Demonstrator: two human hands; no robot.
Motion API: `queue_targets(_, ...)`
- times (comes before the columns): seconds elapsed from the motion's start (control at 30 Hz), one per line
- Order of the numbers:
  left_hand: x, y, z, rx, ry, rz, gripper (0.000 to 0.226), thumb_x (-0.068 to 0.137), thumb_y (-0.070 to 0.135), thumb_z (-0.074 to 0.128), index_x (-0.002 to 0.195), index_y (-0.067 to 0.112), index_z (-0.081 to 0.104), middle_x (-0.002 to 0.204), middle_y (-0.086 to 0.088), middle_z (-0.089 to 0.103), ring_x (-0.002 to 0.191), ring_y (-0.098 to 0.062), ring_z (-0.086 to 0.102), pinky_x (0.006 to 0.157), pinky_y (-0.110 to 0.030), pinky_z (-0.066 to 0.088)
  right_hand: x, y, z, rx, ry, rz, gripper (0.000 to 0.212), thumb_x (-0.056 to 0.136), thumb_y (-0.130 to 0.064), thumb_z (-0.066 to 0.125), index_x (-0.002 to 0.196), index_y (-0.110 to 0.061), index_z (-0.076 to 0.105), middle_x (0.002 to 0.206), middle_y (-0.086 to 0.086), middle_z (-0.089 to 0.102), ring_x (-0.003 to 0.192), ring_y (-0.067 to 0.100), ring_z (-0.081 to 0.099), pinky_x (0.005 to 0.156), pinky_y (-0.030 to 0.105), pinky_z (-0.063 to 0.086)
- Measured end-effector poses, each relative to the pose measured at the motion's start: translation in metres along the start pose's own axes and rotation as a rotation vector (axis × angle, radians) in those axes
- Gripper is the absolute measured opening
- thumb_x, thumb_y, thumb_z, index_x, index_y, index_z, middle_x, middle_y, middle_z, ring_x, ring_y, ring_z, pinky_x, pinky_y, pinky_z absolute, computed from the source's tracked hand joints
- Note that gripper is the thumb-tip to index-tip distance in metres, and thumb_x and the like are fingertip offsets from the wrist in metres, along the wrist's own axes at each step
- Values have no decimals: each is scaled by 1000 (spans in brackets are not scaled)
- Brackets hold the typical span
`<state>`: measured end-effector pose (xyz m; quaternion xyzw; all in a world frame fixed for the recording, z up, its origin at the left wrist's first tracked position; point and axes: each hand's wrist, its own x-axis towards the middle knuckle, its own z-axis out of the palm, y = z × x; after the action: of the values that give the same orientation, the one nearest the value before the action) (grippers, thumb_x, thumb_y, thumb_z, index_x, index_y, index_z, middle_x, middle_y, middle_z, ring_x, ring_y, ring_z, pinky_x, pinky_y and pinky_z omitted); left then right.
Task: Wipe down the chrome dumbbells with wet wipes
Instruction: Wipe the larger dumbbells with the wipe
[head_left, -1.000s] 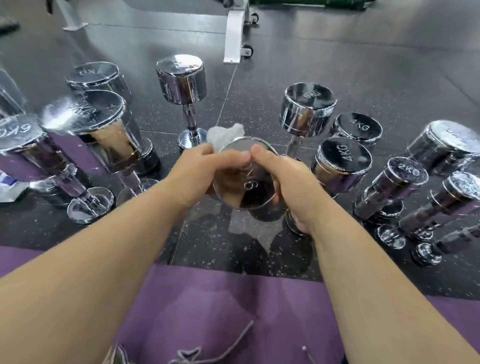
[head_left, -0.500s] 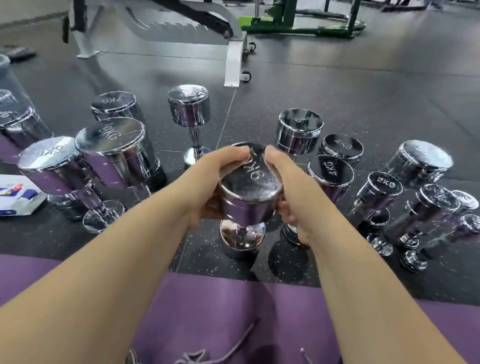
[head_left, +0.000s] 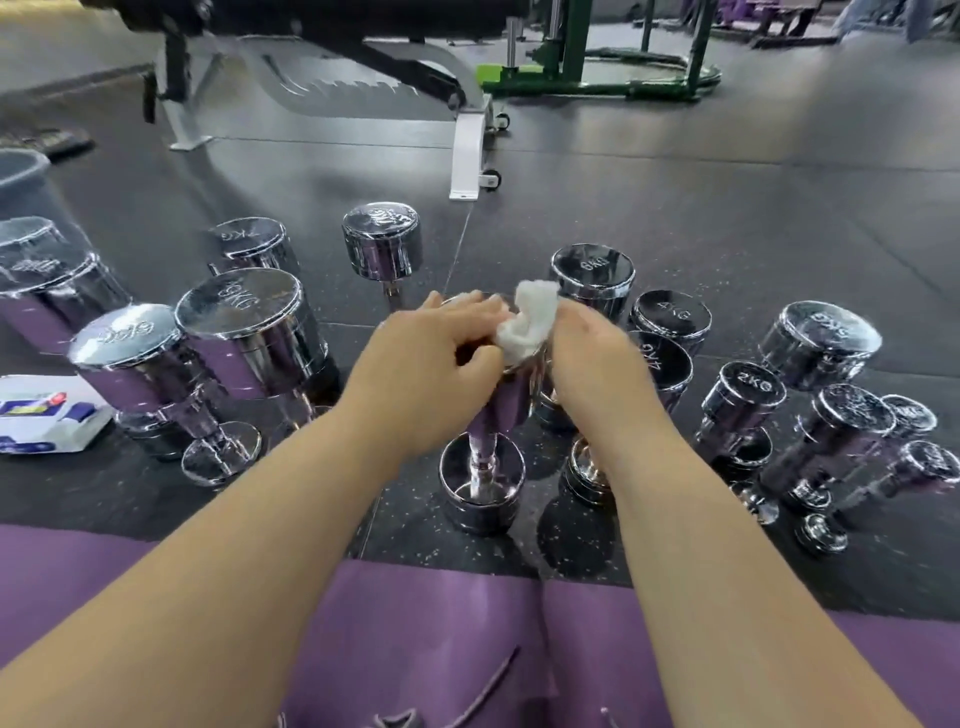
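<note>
A chrome dumbbell (head_left: 485, 467) stands on end on the dark floor right in front of me. My left hand (head_left: 431, 358) lies over its top head, fingers curled on the rim. My right hand (head_left: 592, 348) pinches a crumpled white wet wipe (head_left: 527, 319) against the same head. The head's top face is hidden under both hands and the wipe. Several more chrome dumbbells stand around it: a big 9KG one (head_left: 244, 322) at the left, a 6KG one (head_left: 592, 275) behind, a 2KG one (head_left: 743, 395) at the right.
A white and blue wipes pack (head_left: 47, 415) lies on the floor at the far left. A grey bin (head_left: 21, 182) stands at the back left. A weight bench (head_left: 467, 145) and a green rack (head_left: 597, 73) are behind. A purple mat (head_left: 467, 623) runs under my arms.
Both hands shifted from the sides of the dumbbell's head onto its top. The white wipe, hidden half a second ago, now shows in my right hand. The view has tilted upward.
</note>
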<state>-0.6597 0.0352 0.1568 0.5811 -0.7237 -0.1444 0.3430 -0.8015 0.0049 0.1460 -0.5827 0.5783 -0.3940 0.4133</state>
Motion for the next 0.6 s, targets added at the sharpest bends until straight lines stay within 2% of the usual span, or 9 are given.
queue_targets(0.07,-10,3,-5,-100,21,-50,44,85,8,49,113,34,72,116,25,60,113,24,43,109,-8,27,-8,-12,-5,112,52,-210,29,96,-37,51,122,-37,66,119,-13,67,106,5,61,97,31,49)
queue_targets(0.17,-13,2,-9,-300,189,-176,35,82,3,62,85,36,73,93,23,71,75,6,64,73,-20,49,-13,-19,3,-154,-97,-394,21,94,-32,60,110,-34,73,123,0,67,123,16,55,104,37,42)
queue_targets(0.2,-13,-1,-9,-414,261,-232,30,78,4,66,83,33,72,101,20,71,81,1,65,78,-23,52,-15,-17,7,-261,-108,-433,17,92,-33,62,104,-33,75,122,4,68,123,21,53,102,39,41)
queue_targets(0.27,-18,-8,-8,-625,337,-348,31,64,12,69,86,34,69,113,18,69,98,-3,64,94,-34,53,-15,-13,9,-383,-23,-471,20,90,-25,65,71,-26,72,83,2,68,93,26,55,81,33,41)
queue_targets(0.33,-24,-18,-4,-695,264,-426,57,47,25,71,102,37,62,123,13,63,116,-7,58,102,-40,48,-12,-22,5,-478,94,-450,38,88,-11,60,54,-24,50,62,-4,50,80,26,45,67,27,27)
queue_targets(0.4,-27,-25,1,-725,114,-426,87,44,21,75,127,34,51,140,8,52,122,-6,55,101,-34,48,-1,-37,8,-576,99,-437,24,91,-7,54,69,-17,60,78,1,57,85,28,51,66,26,29)
queue_targets(0.47,-28,-29,5,-757,6,-390,101,57,1,80,145,27,37,140,7,53,108,0,62,88,-23,51,6,-59,18,-709,11,-476,22,93,-12,51,97,-10,72,99,9,65,95,30,60,79,31,45)
queue_targets(0.53,-26,-36,8,-725,-41,-349,91,65,-8,81,141,24,43,117,7,68,91,-1,68,78,-19,51,2,-70,25,-829,-94,-511,26,93,-18,49,92,-8,72,92,13,67,91,33,61,85,35,49)
queue_targets(0.6,-21,-41,7,-622,-63,-341,79,58,6,89,124,31,54,101,10,72,91,-4,69,83,-26,52,-11,-67,14,-873,-175,-550,32,93,-23,46,84,-5,71,78,13,67,77,33,58,79,38,48)
